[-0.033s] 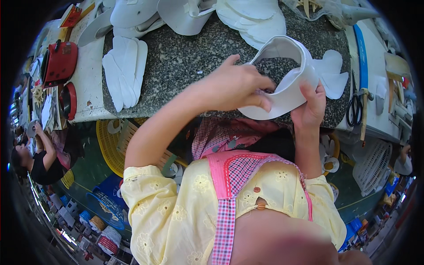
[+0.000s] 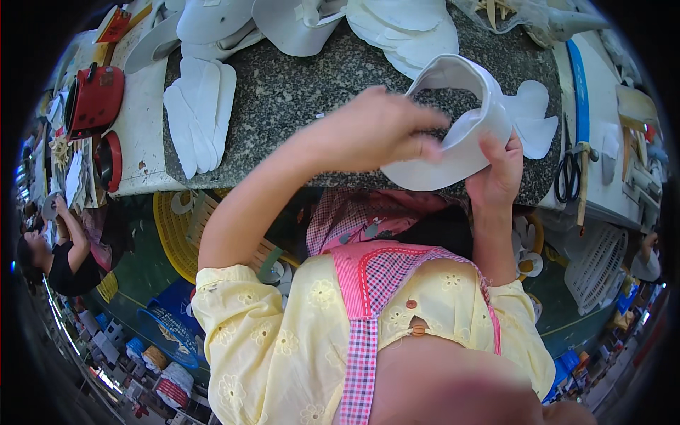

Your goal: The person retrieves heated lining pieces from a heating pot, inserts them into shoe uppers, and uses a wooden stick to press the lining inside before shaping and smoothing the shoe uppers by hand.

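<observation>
My right hand [image 2: 497, 166] grips a white looped piece [image 2: 464, 142] with a broad, rounded lower front. Its thumb lies on the outer wall, and the other fingers are partly hidden behind. The loop stands tilted over the near edge of the dark speckled slab [image 2: 283, 106], its opening facing up and left. My left hand [image 2: 389, 134] is at the left side of the loop, slightly blurred. Its thumb and fingers are apart, with nothing visible between them; whether they touch the rim I cannot tell.
Flat white elongated pieces [image 2: 202, 117] lie on the left, and stacked white pieces [image 2: 407, 32] at the back. White cut pieces [image 2: 535, 120] sit right of the loop, near black scissors [image 2: 568, 177]. A red container [image 2: 95, 103] stands far left. Yellow basket [image 2: 170, 234] below.
My left hand has shifted slightly left and its fingers have straightened away from the loop's rim. My right hand and the white piece have hardly moved.
</observation>
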{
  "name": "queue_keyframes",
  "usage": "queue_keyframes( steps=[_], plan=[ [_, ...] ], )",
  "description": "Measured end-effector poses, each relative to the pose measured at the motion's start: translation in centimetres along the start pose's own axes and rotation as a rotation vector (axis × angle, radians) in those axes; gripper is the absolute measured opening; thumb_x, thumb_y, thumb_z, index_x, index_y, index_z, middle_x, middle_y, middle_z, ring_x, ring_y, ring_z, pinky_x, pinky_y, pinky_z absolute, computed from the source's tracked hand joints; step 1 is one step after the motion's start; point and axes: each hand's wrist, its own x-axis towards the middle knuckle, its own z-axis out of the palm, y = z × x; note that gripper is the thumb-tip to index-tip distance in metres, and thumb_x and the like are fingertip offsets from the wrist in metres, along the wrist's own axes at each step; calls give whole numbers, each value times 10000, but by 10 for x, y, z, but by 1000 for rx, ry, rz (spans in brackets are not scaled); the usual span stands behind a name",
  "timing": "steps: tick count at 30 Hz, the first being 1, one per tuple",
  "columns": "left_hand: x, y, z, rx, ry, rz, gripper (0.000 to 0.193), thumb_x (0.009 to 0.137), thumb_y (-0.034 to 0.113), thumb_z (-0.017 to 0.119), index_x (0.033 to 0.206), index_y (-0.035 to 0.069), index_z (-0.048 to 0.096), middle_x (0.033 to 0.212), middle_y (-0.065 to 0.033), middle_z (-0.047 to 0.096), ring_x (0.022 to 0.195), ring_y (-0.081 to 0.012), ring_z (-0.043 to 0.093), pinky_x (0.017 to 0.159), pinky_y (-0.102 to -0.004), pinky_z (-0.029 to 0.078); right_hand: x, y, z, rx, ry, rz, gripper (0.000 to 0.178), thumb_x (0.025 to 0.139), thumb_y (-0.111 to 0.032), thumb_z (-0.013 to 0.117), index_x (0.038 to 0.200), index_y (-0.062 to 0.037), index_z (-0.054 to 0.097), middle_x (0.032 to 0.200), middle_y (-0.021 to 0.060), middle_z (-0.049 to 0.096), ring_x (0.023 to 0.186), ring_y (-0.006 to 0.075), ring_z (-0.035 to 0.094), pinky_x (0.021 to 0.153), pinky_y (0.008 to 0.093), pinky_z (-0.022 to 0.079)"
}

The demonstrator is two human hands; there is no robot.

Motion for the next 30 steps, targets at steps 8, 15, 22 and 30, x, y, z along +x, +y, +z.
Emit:
queue_keyframes(
  steps=[8,15,22,30],
  plan=[
    [27,14,-4,-468,57,-311,379,858,319,458,921,-24,606,808,-147,622,734,-254,598,676,-340,449,-3,-5,20,-3,-14,-3,315,715,-15,678,999,40,552,899,108,613,787,175,603,732,294,490],
    [25,9,12,-509,254,-254,353,831,303,490,937,-7,622,852,-168,626,801,-285,602,717,-343,457,-4,1,21,37,31,-2,303,718,-22,679,991,30,558,899,99,616,794,160,596,756,289,474],
    [23,21,-3,-423,-3,-408,317,855,208,495,1050,-39,539,815,-68,613,696,-108,549,634,-250,444,-6,0,15,26,-23,27,308,707,-18,681,994,11,570,907,83,617,841,164,590,806,309,458],
    [25,20,19,-713,452,-306,168,798,166,597,821,4,562,740,-21,583,672,-65,511,607,-231,421,-12,8,19,315,72,87,389,714,-23,663,1078,-11,528,1010,95,585,940,210,573,880,367,443]
  ],
)
